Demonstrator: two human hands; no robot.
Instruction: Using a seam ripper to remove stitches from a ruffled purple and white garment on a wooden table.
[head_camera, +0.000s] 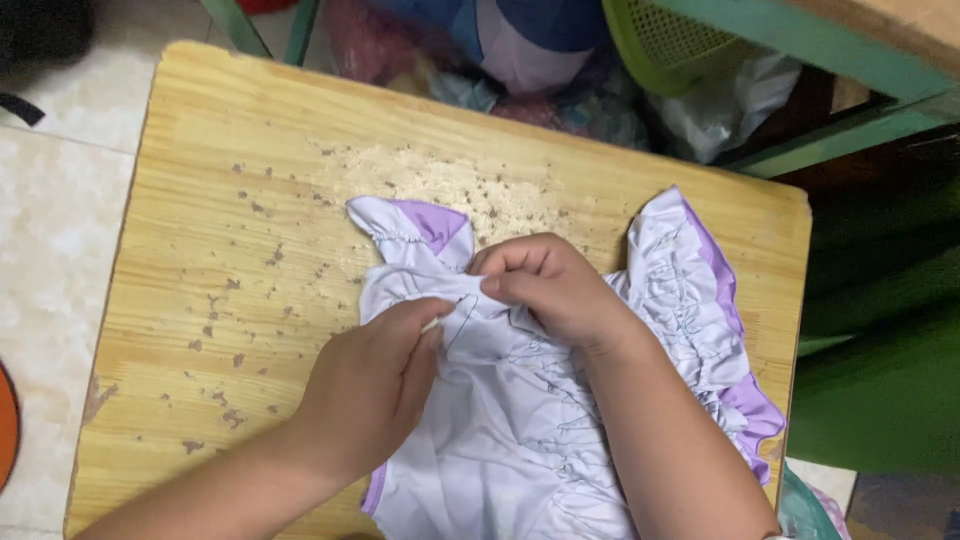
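The fingertips of the right hand (545, 285) are curled in and pressed together, pinching a small fold of the white and purple garment (520, 420) just below its upper edge. The left hand (375, 385) meets it from the other side: thumb and forefinger are closed on something thin and pale — a needle or a pin (431, 324), too small to tell which — with its tip sticking out toward the pinched fold. The other fingers of that hand are tucked under, resting on the cloth. The two hands are close, nearly touching, over the same bit of fabric.

The garment lies spread on a small wooden table (200, 200), mostly on its right half and running off the near edge. It is white with gathered, puckered seams and faint zigzag stitch lines, and it has lilac trim: a purple patch at the top left corner and a ruffled purple border down the right side, reaching almost to the table's right edge. Both forearms come up from the bottom, lying over the cloth.

The tabletop is pale yellow wood, scuffed and flecked with brown chips, worst in the patch just above the garment. Beyond the far edge sits a heap of coloured fabric (530, 60) and a green plastic basket (670, 40) — beside them a green-painted frame. Pale floor tiles (60, 200) show on the left.
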